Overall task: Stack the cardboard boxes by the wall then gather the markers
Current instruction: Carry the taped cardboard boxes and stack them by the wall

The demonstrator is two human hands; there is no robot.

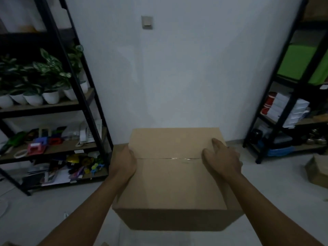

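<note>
**Box held at both sides before the wall**

A closed cardboard box (170, 176) is held in the middle of the view, in front of the white wall (177, 77), with its taped seam running across the top. The left hand (123, 164) is pressed against the left side at the seam, its fingers wrapped over the edge and gripping the box. The right hand (221, 157) is laid on the top right edge, fingers spread and partly curled over the side, also in contact with the box. Whether the box is lifted or resting on something cannot be told. A second box (317, 171) is seen on the floor at the right edge. Black racks stand on both sides: the left rack (85, 107) bears potted plants (44, 80); the right rack (284, 96) bears stacked white packs (291, 110). No markers can be made out clearly.
</note>
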